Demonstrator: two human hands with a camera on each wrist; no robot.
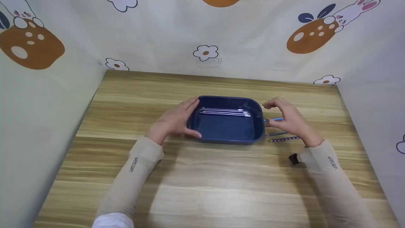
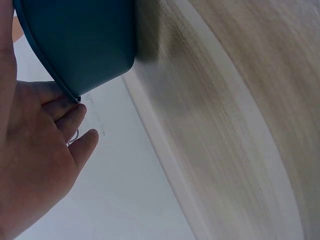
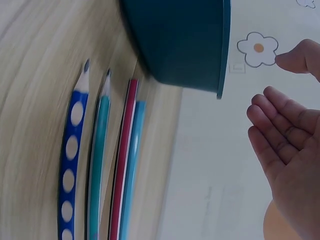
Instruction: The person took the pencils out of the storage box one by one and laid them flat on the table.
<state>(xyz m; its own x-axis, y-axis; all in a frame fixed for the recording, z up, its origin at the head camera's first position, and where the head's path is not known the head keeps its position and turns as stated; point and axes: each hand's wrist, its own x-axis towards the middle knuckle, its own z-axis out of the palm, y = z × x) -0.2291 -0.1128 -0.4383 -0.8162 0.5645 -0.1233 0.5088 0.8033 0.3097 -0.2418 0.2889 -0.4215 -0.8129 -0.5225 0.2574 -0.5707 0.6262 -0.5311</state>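
A dark blue rectangular plastic box [image 1: 226,129] with rounded corners stands on the table. Several slender, pale, shiny sticks [image 1: 223,111] lie side by side inside it; their kind is unclear. My left hand [image 1: 174,122] holds the box's left end, thumb by the near corner and fingers by the far one. In the left wrist view, fingertips touch the box's rim [image 2: 45,62]. Apart from the box's right end, my right hand [image 1: 289,118] is held with thumb and fingers spread, holding nothing. Below it lie several pencils, including a dotted blue pencil [image 3: 68,165] and a teal pencil [image 3: 97,165].
A red-and-white striped pencil [image 3: 122,160] and a light blue one [image 3: 133,155] lie beside the others, partly under the right hand in the head view. Pale walls with a printed cloth [image 1: 158,41] border the wood-grain table [image 1: 227,183] behind and at both sides.
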